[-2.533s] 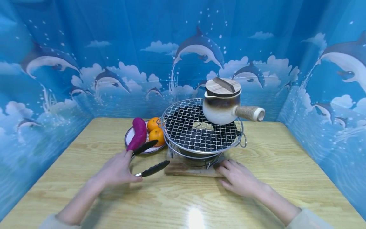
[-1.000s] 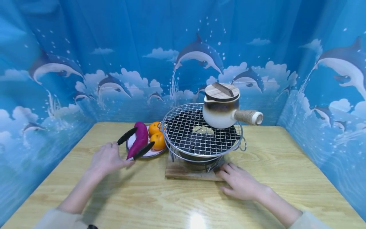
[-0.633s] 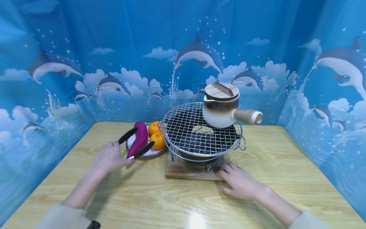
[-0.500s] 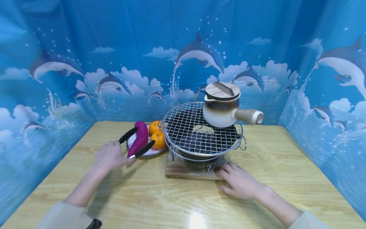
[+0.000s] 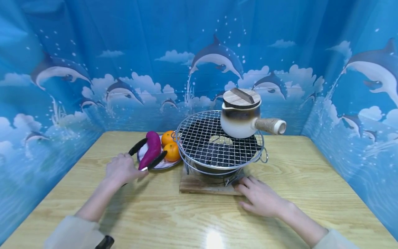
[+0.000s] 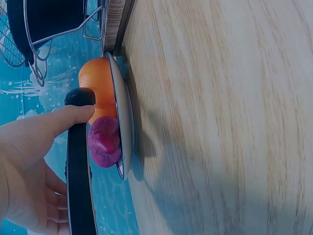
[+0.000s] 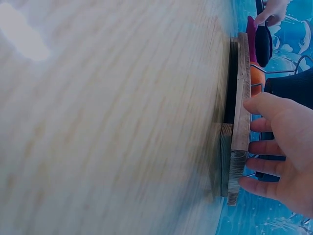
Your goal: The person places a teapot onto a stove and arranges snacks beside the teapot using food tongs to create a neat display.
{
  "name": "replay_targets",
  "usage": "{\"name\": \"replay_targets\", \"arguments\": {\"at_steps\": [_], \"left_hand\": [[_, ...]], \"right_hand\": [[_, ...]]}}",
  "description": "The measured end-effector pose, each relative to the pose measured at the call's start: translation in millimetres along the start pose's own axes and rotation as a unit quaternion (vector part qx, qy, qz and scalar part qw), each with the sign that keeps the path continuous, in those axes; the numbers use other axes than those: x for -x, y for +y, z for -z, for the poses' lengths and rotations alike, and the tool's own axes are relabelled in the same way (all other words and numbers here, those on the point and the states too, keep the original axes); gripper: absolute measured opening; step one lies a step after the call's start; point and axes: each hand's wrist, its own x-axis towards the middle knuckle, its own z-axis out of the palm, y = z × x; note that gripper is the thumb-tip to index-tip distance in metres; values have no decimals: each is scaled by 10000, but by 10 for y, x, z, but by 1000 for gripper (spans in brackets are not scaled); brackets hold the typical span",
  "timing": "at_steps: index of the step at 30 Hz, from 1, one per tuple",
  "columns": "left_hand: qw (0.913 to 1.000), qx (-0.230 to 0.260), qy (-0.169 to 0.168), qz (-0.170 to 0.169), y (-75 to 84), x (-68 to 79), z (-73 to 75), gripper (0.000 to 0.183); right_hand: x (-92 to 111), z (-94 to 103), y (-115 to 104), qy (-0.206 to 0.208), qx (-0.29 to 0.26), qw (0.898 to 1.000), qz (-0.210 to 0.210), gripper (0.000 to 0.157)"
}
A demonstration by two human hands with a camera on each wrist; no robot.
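Observation:
My left hand [image 5: 122,169] holds a pair of tongs [image 5: 157,160] with black tips, its thumb on one arm in the left wrist view. The tips are spread, one on either side of a purple sweet potato [image 5: 153,148]. That sweet potato lies on a plate [image 5: 164,167] beside two oranges [image 5: 172,152]. Whether the tips touch it I cannot tell. My right hand [image 5: 259,197] rests at the right front corner of a wooden board [image 5: 208,187]; in the right wrist view its fingers [image 7: 266,147] lie loosely extended against the board's edge, not wrapped round it.
A round stove with a wire grill rack [image 5: 214,152] stands on the board, right of the plate. On the rack's back right sits a lidded pot [image 5: 239,122], its wrapped handle pointing right. A blue dolphin curtain [image 5: 174,86] encloses the table.
My left hand has moved left and a little forward, bringing the tongs from beside the plate to straddle the sweet potato. Lately they have barely shifted. My right hand stays at the board.

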Motion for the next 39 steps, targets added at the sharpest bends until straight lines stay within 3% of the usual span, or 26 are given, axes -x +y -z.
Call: {"name": "replay_targets", "arguments": {"at_steps": [12, 22, 35, 39], "left_hand": [[10000, 44, -54, 63, -32, 11, 12, 80], [9987, 55, -390, 316, -44, 1, 63, 76], [9960, -74, -647, 613, 15, -123, 52, 62], [9954, -180, -665, 661, 48, -168, 51, 71]], "right_hand": [[-8, 2, 7, 97, 11, 9999, 24, 30], [-13, 12, 11, 59, 46, 10000, 39, 31], [-11, 27, -3, -80, 41, 10000, -13, 32], [-14, 29, -5, -105, 63, 9999, 4, 33]]}}
